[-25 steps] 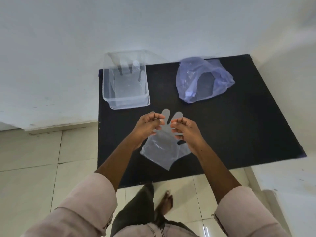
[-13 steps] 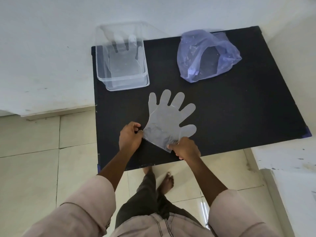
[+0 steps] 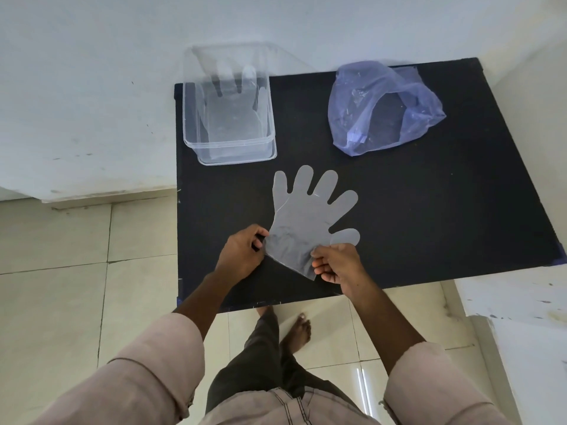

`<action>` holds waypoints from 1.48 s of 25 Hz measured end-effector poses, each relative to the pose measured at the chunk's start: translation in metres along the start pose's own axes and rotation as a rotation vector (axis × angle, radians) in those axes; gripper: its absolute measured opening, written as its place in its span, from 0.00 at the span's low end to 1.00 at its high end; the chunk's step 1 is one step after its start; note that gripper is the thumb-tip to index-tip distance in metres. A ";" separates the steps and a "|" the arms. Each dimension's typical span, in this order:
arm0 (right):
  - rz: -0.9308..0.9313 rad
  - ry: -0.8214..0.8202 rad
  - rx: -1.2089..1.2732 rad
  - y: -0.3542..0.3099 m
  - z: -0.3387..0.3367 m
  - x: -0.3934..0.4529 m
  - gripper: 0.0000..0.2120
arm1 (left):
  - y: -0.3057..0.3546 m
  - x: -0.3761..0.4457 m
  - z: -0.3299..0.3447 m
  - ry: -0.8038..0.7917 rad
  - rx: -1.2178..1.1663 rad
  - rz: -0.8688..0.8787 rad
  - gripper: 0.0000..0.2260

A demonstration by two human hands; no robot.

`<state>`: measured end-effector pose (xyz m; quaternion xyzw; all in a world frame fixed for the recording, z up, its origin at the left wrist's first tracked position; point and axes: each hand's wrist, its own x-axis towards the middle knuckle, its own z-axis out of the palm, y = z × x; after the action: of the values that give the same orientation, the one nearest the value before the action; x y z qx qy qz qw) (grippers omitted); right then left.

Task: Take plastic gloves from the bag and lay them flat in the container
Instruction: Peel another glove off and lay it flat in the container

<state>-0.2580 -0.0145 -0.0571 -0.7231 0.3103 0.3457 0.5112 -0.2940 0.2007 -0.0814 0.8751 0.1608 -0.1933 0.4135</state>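
A clear plastic glove (image 3: 306, 216) lies spread flat on the black table (image 3: 429, 216), fingers pointing away from me. My left hand (image 3: 242, 254) pinches the left corner of its cuff. My right hand (image 3: 336, 265) pinches the right corner of the cuff. A clear rectangular container (image 3: 228, 142) stands at the table's far left, with a flat glove inside it. A crumpled bluish plastic bag (image 3: 383, 105) rests at the far right, its mouth open towards the container.
The table's near edge runs just below my hands. A white wall stands behind the table, and a white ledge (image 3: 521, 302) at the right. Tiled floor (image 3: 61, 302) lies to the left and below, with my feet under the table edge.
One second ago both hands held the glove's fingers, with the glove crumpled. They have since slid down to the cuff, and the glove is spread flat on the table.
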 end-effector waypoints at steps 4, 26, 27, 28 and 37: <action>-0.002 0.015 -0.026 -0.002 -0.010 0.002 0.07 | 0.011 0.002 0.004 0.075 0.013 -0.065 0.06; 0.058 -0.010 0.144 0.028 0.011 -0.007 0.17 | 0.067 0.009 0.000 -0.070 -1.079 -0.694 0.09; 0.076 -0.032 0.247 0.026 0.013 -0.007 0.14 | 0.067 0.008 0.000 -0.077 -1.100 -0.699 0.08; 0.090 -0.055 0.347 0.023 0.014 -0.007 0.12 | 0.067 0.008 0.000 -0.081 -1.116 -0.700 0.06; 0.117 -0.051 0.715 0.006 -0.015 -0.011 0.03 | 0.027 -0.017 0.014 0.138 -0.301 -0.136 0.20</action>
<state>-0.2664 -0.0300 -0.0481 -0.4708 0.4397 0.2620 0.7186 -0.2996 0.1719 -0.0639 0.8016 0.2749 -0.1343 0.5138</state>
